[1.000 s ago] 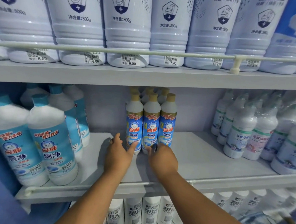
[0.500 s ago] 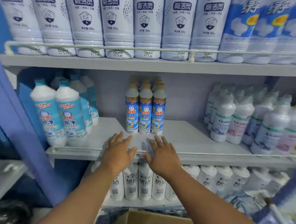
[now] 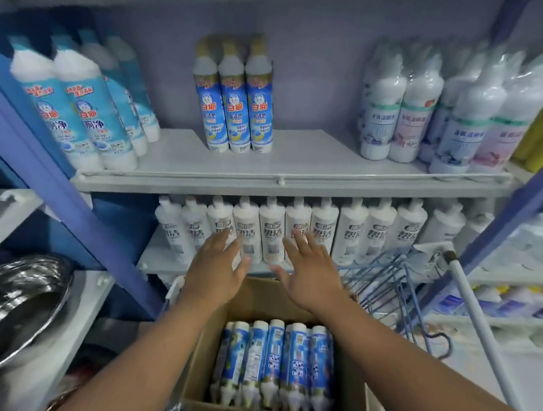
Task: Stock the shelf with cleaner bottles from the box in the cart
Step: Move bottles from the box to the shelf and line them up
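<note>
Grey shelf (image 3: pixel 298 167) w/ slim bottles (image 3: pixel 235 107); cardboard box (image 3: pixel 352 397) below hands (image 3: pixel 218 275).

shelf bottles (image 3: pixel 232 107): 白猫 | teal-label bottles (image 3: pixel 88 111): 白猫, 厕净

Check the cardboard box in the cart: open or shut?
Open. The cardboard box has its flaps up, exposing blue-labelled cleaner bottles lying inside.

The grey shelf (image 3: pixel 297 172) carries three upright blue cleaner bottles (image 3: pixel 235 107) between other bottle groups.
</note>
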The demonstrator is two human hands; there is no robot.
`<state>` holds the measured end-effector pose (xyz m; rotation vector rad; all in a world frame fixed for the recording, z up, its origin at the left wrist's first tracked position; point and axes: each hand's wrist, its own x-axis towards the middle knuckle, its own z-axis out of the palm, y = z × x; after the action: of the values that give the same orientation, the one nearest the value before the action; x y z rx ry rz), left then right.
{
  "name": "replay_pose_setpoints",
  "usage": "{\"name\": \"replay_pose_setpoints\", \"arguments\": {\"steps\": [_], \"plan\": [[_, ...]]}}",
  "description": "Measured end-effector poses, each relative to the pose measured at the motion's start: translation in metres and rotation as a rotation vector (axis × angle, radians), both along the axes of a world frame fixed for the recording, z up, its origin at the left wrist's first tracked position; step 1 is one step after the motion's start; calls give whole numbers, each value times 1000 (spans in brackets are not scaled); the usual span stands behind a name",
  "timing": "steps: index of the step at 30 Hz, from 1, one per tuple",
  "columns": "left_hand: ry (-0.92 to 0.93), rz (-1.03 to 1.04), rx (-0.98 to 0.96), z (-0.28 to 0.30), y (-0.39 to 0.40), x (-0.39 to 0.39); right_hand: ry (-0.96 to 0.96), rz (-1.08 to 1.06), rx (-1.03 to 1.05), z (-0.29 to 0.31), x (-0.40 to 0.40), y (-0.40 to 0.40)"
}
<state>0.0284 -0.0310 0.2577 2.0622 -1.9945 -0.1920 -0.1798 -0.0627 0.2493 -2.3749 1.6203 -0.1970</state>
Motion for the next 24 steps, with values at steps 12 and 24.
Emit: {"name": "replay_pose_setpoints", "arguments": {"steps": [12,24], "plan": [[34,-82,303,-105,9,-19,144,-183,322,-107,-12,65],[124,-132,621,-214,15,-40,115,-490,587,-179,-30,84]]}}
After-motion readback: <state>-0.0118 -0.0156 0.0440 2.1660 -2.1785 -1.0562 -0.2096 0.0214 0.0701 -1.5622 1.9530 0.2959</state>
